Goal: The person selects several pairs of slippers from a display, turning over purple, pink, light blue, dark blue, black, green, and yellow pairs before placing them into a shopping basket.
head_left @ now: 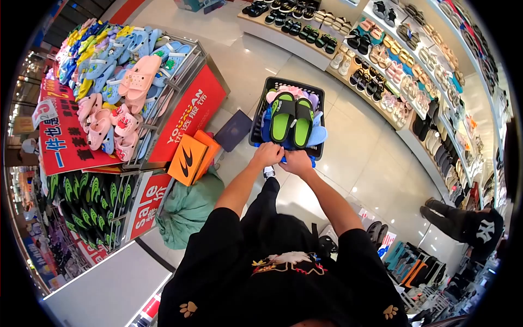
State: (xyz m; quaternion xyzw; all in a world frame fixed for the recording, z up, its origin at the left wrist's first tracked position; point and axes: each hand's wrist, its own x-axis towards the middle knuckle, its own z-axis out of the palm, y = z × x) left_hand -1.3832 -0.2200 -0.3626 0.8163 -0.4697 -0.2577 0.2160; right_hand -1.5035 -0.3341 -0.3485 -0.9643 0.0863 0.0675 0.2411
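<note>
Both my hands are closed side by side at the near edge of a black basket (pixel 256 103). My left hand (pixel 268 155) has its fingers curled over what looks like a blue handle, mostly hidden under the fists. Close beside it, my right hand (pixel 298 162) is wrapped round the same blue handle (pixel 311 158). In the basket, a pair of black and green slides (pixel 282 117) lies on top of pink, blue and purple footwear. A light blue slipper (pixel 317 134) rests at the basket's right side.
Left stands a rack of clogs (pixel 103 60) with a red sign (pixel 188 111). Orange boxes (pixel 189 159), a dark box (pixel 233 131) and a green bag (pixel 190 204) are beside it. Shoe shelves (pixel 376 95) curve along the right. Another person (pixel 463 220) is at far right.
</note>
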